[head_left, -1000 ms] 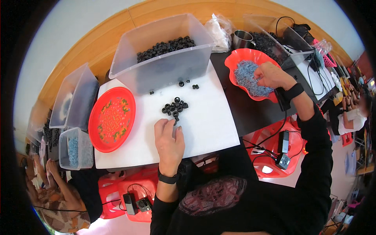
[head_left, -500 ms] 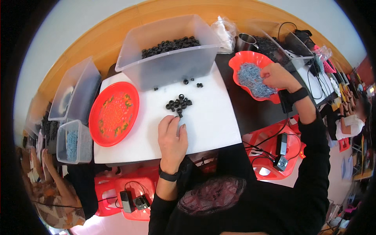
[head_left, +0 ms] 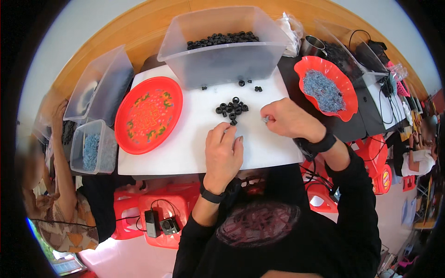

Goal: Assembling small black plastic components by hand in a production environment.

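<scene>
On the white board [head_left: 153, 163] lies a small cluster of black ring-shaped parts [head_left: 232, 107]. My left hand [head_left: 223, 155] rests just in front of it, its fingers loosely bent and apart. Its index fingertip is at the nearest black part [head_left: 233, 123]; whether they touch is hard to see. My right hand [head_left: 292, 119] is closed in a pinch right of the cluster, with a few small blue-grey metal pieces [head_left: 265, 119] showing at its fingertips. They look like screws. More of these fill the red scalloped bowl [head_left: 351, 90] on the right.
Behind the cluster stands a large translucent bin [head_left: 222, 65] of black parts, several loose ones before it. A red patterned tray [head_left: 125, 132] lies at left, beside a small clear box [head_left: 104, 153]. A metal cup [head_left: 313, 46] stands behind the bowl. A person [head_left: 65, 194] sits at left.
My right hand has left the red bowl and come left over the white board, carrying small blue-grey pieces. My left hand stays by the cluster. The whole view has shifted.
</scene>
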### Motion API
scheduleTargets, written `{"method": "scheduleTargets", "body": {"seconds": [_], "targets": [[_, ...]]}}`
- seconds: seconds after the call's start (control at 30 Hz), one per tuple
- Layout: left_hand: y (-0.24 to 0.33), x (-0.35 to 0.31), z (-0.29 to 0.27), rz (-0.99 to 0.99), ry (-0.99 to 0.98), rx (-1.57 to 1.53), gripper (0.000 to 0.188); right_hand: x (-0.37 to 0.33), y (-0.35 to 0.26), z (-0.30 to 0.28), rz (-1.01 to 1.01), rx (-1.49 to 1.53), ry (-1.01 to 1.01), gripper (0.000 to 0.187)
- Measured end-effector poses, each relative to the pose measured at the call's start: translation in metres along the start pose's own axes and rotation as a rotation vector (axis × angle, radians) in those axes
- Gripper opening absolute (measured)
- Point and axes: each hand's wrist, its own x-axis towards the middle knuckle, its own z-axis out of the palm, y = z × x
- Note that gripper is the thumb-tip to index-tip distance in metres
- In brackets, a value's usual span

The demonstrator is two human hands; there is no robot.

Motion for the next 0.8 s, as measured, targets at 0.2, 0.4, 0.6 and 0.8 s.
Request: {"method": "scheduleTargets", "body": {"seconds": [0.2, 0.4, 0.6, 0.8], "targets": [[0.0, -0.001, -0.003, 0.028, -0.026, 0.027, 0.027, 0.0, 0.006, 0.003, 0.031, 0.041, -0.011, 0.028], [0.001, -0.001, -0.005, 0.008, -0.054, 0.03, 0.028, -0.033, -0.001, 0.015, -0.117, -0.161, 0.149, 0.025], [0.002, 0.0, -0.001, 0.034, -0.068, 0.067, 0.029, -0.043, -0.012, 0.024, -0.175, -0.218, 0.121, 0.045], [0.004, 0.0, -0.006, 0.041, -0.137, 0.098, 0.027, -0.042, -0.004, 0.023, -0.138, -0.23, 0.106, 0.05]]}}
